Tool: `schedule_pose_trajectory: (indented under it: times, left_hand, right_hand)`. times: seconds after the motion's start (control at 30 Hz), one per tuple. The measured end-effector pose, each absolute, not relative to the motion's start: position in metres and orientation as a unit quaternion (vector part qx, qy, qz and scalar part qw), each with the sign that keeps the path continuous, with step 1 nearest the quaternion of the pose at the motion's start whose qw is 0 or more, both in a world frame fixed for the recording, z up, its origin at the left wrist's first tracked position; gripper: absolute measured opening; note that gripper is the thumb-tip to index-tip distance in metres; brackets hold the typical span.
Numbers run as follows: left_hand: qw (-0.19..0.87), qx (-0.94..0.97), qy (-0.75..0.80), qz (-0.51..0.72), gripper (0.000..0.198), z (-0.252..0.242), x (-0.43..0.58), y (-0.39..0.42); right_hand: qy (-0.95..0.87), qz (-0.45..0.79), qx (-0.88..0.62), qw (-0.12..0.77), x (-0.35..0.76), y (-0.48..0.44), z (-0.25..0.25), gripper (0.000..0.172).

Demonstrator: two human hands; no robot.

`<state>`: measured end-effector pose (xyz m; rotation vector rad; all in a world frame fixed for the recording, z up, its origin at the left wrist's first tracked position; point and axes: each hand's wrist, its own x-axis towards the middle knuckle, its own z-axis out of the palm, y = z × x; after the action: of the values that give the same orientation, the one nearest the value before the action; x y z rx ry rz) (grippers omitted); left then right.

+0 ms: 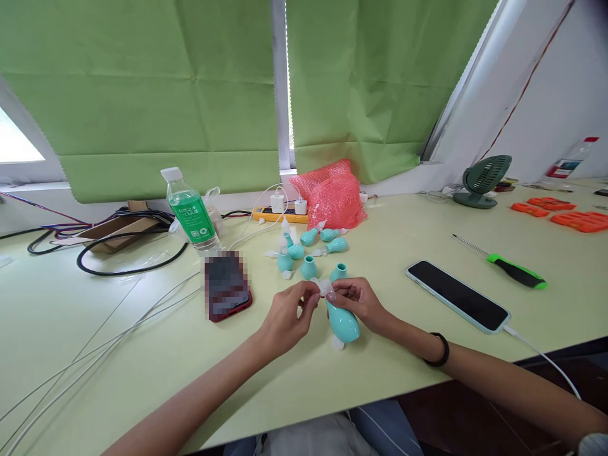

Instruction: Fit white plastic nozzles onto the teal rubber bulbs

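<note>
My right hand (357,303) is closed around the neck of a turquoise squeeze bulb (342,324), which tilts with its rounded end toward me. Between my two hands is a translucent white nozzle piece (325,288) at the bulb's neck. The thumb and forefinger of my left hand (289,316) pinch its left side. Whether the nozzle is fully seated is hidden by the fingers. Just beyond stand two turquoise bulbs with open necks, one bulb (308,267) and another bulb (339,272). Several more bulbs with translucent tips lie behind them. A small white piece (337,342) lies beneath the held bulb.
To the left are a red-cased phone (228,286), a water bottle (192,212) and cables. A pink bubble-wrap bag (332,196) and a power strip (280,216) sit at the back. On the right lie a charging phone (456,296), a screwdriver (515,269) and a green fan (483,180).
</note>
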<state>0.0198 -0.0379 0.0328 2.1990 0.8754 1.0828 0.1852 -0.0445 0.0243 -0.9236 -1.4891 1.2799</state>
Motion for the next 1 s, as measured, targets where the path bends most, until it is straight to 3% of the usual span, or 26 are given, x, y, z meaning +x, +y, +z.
schedule_pose_trajectory:
  times: [0.17,0.27,0.37,0.47,0.63,0.7,0.83,0.93,1.0]
  left_hand:
    - [0.653,0.649,0.244,0.305,0.019,0.041,0.018,-0.030]
    - [0.757,0.566,0.188,0.268,0.021,0.041,0.015,-0.024]
    - [0.783,0.533,0.179,0.266,0.021,0.040,0.010,-0.016]
    - [0.693,0.600,0.236,0.322,0.020,0.039,0.006,-0.009]
    - [0.313,0.792,0.376,0.365,0.010,0.026,0.008,-0.004]
    - [0.224,0.821,0.389,0.354,0.012,0.019,0.010,-0.004]
    - [0.147,0.829,0.375,0.389,0.019,0.018,0.012,-0.011]
    - [0.151,0.829,0.344,0.415,0.020,0.025,0.014,-0.023]
    - [0.162,0.855,0.314,0.380,0.032,0.029,0.017,-0.032]
  right_hand:
    - [-0.566,0.539,-0.377,0.497,0.186,-0.043,0.019,0.021]
    - [-0.547,0.571,-0.357,0.497,0.187,-0.042,0.019,0.020]
    - [-0.518,0.594,-0.342,0.512,0.192,-0.041,0.024,0.019]
    - [-0.504,0.575,-0.343,0.545,0.197,-0.040,0.033,0.020]
    - [-0.548,0.524,-0.338,0.557,0.199,-0.043,0.040,0.018]
    - [-0.567,0.503,-0.342,0.555,0.198,-0.043,0.040,0.018]
    - [-0.591,0.451,-0.397,0.539,0.194,-0.042,0.037,0.021]
    - [-0.619,0.420,-0.422,0.512,0.190,-0.044,0.033,0.023]
    - [-0.645,0.408,-0.402,0.506,0.187,-0.046,0.030,0.021]
